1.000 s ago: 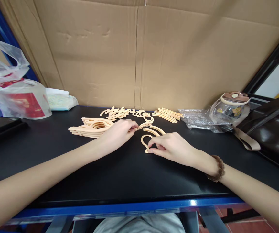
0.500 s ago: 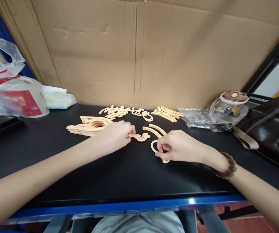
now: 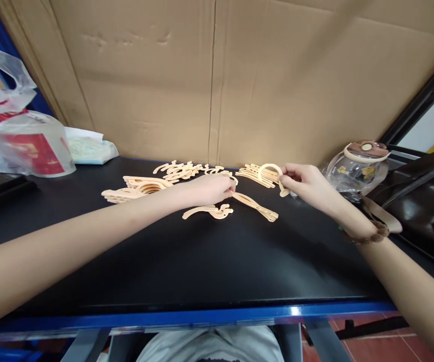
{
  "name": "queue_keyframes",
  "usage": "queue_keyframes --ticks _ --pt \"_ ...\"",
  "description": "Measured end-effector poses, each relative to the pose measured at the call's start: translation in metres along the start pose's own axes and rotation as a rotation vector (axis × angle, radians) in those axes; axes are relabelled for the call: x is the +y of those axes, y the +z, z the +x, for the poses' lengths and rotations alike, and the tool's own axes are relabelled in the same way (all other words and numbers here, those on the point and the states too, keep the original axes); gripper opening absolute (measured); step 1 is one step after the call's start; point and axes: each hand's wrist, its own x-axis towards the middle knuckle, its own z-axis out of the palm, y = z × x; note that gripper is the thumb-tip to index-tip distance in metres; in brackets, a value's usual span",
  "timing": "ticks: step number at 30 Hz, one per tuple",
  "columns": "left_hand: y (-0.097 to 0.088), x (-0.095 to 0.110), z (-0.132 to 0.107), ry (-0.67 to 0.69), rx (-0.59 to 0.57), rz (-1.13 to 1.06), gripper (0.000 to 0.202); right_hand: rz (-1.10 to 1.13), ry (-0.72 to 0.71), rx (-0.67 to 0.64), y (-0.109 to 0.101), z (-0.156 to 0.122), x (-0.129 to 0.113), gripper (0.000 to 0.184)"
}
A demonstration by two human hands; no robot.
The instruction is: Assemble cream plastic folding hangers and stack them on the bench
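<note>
My right hand is closed on a cream hook-shaped piece, raised above the table in front of the pile of straight strips. My left hand pinches the near-left ends of two slim curved strips, which cross and point right. Just below the left hand, a wavy arm-like piece with a curled end lies flat. Left of that hand is a stack of larger curved pieces, partly behind the forearm. Loose curved pieces lie farther back, and ring-like hooks are partly hidden by the left hand.
A cardboard wall closes off the back of the black table. On the left are a plastic bag, a tissue pack and a dark flat object. A clear bottle and a dark bag stand right.
My right hand has lifted the hook-shaped piece up and to the right. My left hand has left the wavy piece on the table and moved right onto the curved strips.
</note>
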Motion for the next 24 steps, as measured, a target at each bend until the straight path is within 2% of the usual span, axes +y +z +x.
queue_keyframes --ticks 4,7,13,19,22,24 --pt "-0.016 0.005 -0.013 -0.031 0.046 -0.175 0.033 0.097 0.044 0.066 0.003 0.003 0.005 0.017" --pt "-0.021 0.008 -0.023 -0.052 0.098 -0.316 0.036 0.231 0.048 0.006 0.009 0.004 0.006 0.020" --pt "-0.019 0.015 -0.035 -0.123 0.243 -0.612 0.031 0.543 0.088 -0.173 0.023 -0.001 -0.005 0.019" --pt "-0.030 0.042 -0.045 -0.116 0.479 -0.938 0.040 0.861 0.196 -0.228 0.027 -0.007 -0.016 0.009" --pt "-0.033 0.059 -0.052 -0.155 0.378 -0.953 0.044 0.910 0.189 -0.267 0.027 -0.008 -0.017 0.007" --pt "-0.029 0.067 -0.056 -0.113 0.287 -0.810 0.044 0.921 0.207 -0.281 0.029 -0.009 -0.018 0.008"
